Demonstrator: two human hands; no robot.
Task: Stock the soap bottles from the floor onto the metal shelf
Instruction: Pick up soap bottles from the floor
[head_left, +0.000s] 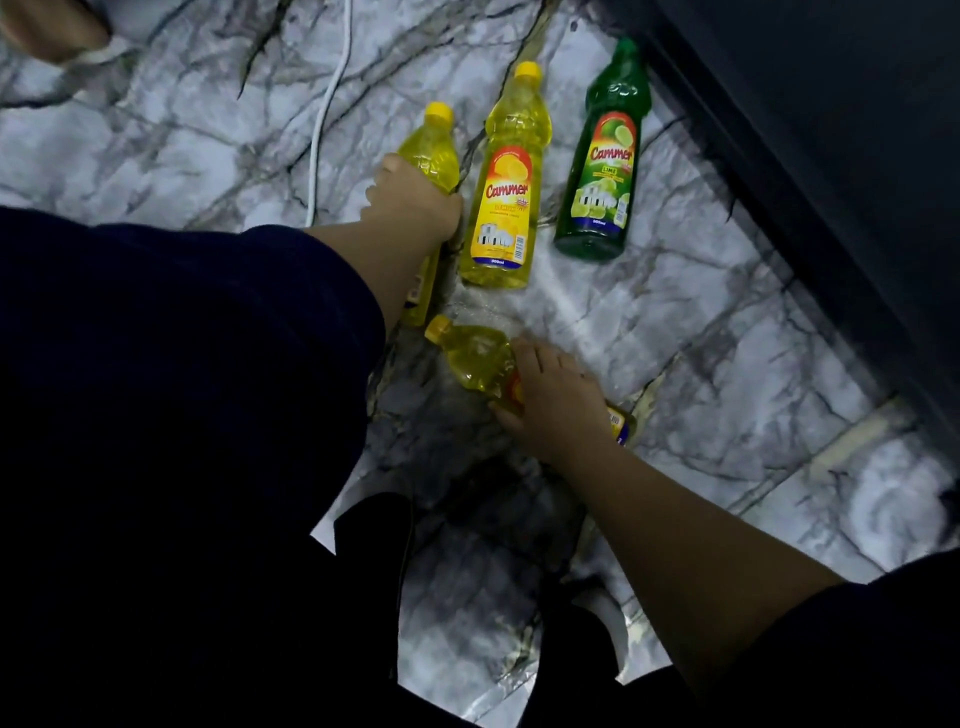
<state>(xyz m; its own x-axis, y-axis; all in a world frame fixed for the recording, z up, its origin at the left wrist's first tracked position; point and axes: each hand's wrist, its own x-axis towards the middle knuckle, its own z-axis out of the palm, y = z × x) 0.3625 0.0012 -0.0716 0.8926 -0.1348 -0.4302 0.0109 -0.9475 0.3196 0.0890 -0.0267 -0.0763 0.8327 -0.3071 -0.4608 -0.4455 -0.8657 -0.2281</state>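
Note:
Several soap bottles lie flat on the marble floor. My left hand (413, 200) is wrapped around the middle of a yellow bottle (432, 150) at the left of the row. My right hand (553, 402) grips a second yellow bottle (475, 358) lying nearest to me, cap pointing up-left; its lower end is hidden under my hand. A third yellow bottle (506, 192) with a red-lettered label lies free between them and a green lime bottle (605, 161). No metal shelf shows clearly.
A dark cabinet or shelf base (810, 156) runs diagonally along the right. A white cable (324, 114) trails across the floor at the top. My dark-clothed legs (182, 415) fill the lower left. A shoe tip (52, 31) shows at the top left.

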